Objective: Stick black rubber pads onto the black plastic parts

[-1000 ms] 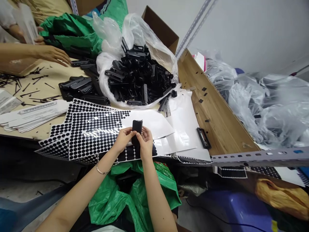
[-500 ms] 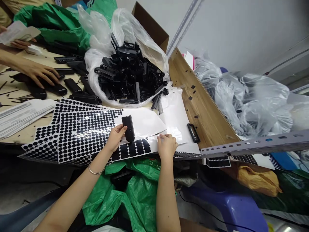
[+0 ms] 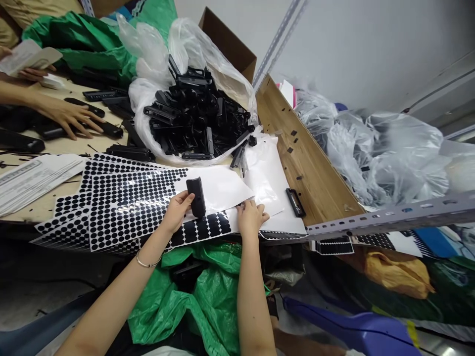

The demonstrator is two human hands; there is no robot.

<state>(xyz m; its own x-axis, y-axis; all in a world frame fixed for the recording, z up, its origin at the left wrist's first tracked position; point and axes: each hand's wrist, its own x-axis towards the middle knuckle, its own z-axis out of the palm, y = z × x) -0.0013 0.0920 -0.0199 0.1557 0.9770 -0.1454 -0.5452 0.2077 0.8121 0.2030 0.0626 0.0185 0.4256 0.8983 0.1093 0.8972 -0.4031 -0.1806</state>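
Observation:
My left hand (image 3: pixel 178 210) grips a flat black plastic casing (image 3: pixel 196 198) by its left edge, tilted up over the sheets. My right hand (image 3: pixel 251 217) is closed at the edge of a white backing sheet (image 3: pixel 222 185). A small dark bit shows at its fingertips, but I cannot make out what they pinch. Below the casing, a sheet with larger black stickers (image 3: pixel 204 226) juts out at the table's front edge. To the left lie overlapping sheets of round black stickers (image 3: pixel 126 207).
Behind the sheets, a clear plastic bag (image 3: pixel 141 116) holds a heap of black parts (image 3: pixel 202 111). One black part (image 3: pixel 295 202) leans by the wooden board (image 3: pixel 308 153). At left, a co-worker's hand (image 3: pixel 72 116) is over other casings. A green sack (image 3: pixel 185 306) hangs below.
My right hand has shifted slightly left and up, to the white sheet's edge. My left hand still holds the casing in place. The co-worker's hand has moved right, and casings near it have shifted.

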